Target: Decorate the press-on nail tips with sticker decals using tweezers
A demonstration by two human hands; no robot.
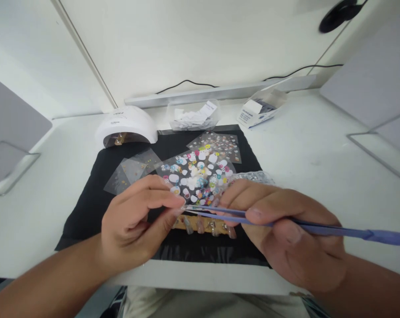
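My right hand (286,221) is closed around a pair of purple tweezers (322,228). Its two arms lie slightly apart, and the tips point left towards my left hand (140,216). Thumb and forefinger of that hand are pinched together at the tweezer tips, on something too small to make out. Just behind the fingers is a clear sticker sheet (183,170) with white and coloured cartoon shapes; I cannot tell whether my right fingers touch it. Below the tweezers, a tan strip (204,224) bears several clear, decorated nail tips (214,228), partly hidden by my hands.
A black mat (87,212) covers part of the white table (319,145). On it lie other clear sheets (133,170) and a speckled sticker sheet (231,148). Behind stand a white nail lamp (130,121), a clear tray of packets (176,123) and an alcohol pad box (251,114).
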